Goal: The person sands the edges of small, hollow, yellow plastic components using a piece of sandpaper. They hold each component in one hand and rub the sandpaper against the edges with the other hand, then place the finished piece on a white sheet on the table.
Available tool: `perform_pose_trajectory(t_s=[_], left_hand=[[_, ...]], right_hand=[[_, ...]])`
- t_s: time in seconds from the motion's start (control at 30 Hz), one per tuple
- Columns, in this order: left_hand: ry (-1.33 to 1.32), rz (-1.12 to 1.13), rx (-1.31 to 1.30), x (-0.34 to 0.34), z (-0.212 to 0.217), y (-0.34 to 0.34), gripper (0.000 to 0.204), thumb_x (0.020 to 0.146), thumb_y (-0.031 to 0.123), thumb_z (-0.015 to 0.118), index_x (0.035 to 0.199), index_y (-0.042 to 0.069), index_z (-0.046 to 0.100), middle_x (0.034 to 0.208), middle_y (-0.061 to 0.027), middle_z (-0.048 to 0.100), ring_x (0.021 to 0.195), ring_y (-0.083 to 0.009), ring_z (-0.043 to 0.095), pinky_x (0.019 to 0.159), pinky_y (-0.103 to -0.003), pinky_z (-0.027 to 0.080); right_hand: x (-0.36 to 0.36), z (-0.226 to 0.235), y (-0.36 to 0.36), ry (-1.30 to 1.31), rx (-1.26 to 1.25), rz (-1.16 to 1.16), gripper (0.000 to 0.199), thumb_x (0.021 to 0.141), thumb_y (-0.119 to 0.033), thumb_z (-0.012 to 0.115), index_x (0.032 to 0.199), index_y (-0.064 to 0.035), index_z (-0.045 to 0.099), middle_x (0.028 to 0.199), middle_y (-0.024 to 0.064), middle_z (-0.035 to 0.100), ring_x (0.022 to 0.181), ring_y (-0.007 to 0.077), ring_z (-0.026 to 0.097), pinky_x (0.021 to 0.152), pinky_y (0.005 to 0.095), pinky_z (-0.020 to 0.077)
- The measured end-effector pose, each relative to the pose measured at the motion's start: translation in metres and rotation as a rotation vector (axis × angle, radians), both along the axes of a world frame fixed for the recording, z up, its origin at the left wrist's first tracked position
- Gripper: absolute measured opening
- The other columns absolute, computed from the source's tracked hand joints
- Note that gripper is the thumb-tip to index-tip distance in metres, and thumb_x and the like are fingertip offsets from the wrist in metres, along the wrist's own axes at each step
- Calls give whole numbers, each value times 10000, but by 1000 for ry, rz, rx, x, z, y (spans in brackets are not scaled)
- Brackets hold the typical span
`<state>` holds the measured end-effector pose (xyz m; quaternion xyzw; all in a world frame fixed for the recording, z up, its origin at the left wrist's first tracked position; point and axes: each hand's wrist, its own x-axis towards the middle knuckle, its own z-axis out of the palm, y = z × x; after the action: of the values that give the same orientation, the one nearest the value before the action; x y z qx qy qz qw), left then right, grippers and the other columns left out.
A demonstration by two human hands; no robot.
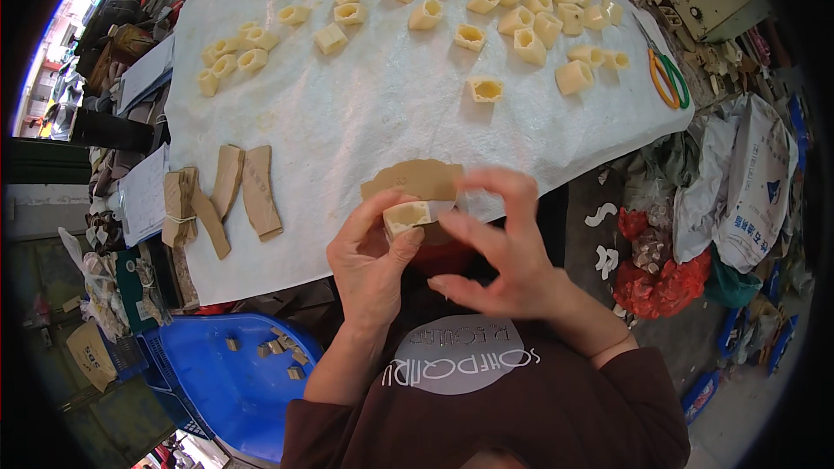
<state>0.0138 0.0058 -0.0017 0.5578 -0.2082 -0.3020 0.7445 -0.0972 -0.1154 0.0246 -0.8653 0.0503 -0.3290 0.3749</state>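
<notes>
In front of my chest, my left hand [373,252] pinches a small cream hollow block [405,217] between thumb and fingers. Behind the block stands a brown cardboard-like piece [413,178] with a wavy upper edge; whether the block is attached to it I cannot tell. Close by on the right, my right hand [499,247] has its fingers spread and slightly blurred, its fingertips beside the brown piece's right end. No object shows in it. A whitish flap [441,210] lies between the block and the right fingertips.
Many cream hollow blocks [470,36] lie across the white-covered table [347,122]. Flat brown strips [261,191] rest at its left. Scissors with orange and green handles [667,80] lie at the right edge. A blue tub [226,373] holding small brown blocks stands below left; bags [665,287] sit right.
</notes>
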Motion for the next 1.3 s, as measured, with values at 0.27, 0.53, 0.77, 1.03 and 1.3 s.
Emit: perform_pose_trajectory(t_s=[0.27,0.53,0.77,1.03,1.3], left_hand=[[56,-30,4,-2,13,-1,460,708,-68,675,1122,-64,476,1106,-170,565,1012,-206,554,861,-310,471],[-23,-200,-11,1,7,3,397,675,-38,718,1037,-24,558,989,-122,583,939,-189,577,828,-301,486],[-23,-311,-42,3,-2,11,367,643,38,768,964,-20,602,960,-98,583,937,-211,581,861,-348,461],[-20,-343,-34,0,2,8,389,637,105,777,969,-12,611,943,-95,593,970,-225,551,885,-357,424],[-311,-308,97,2,-4,2,681,638,370,773,1158,4,530,1276,-118,318,1234,-246,240,973,-378,295]], right_hand=[[-4,-38,17,546,1085,234,493,609,-111,771,1032,-28,531,894,21,550,763,147,537,679,280,426],[7,-42,1,-87,1543,360,414,718,-197,750,1016,-68,493,894,-15,524,798,52,501,689,195,426],[-2,-38,4,-65,1402,262,222,752,-232,710,832,-82,566,899,32,463,859,107,430,739,245,365],[-4,-38,-4,40,1274,287,244,774,-264,688,811,-56,564,891,37,457,789,106,447,695,243,384],[-7,-42,-10,63,1477,438,251,779,-239,684,810,-37,537,1029,143,558,855,139,536,709,265,444]])
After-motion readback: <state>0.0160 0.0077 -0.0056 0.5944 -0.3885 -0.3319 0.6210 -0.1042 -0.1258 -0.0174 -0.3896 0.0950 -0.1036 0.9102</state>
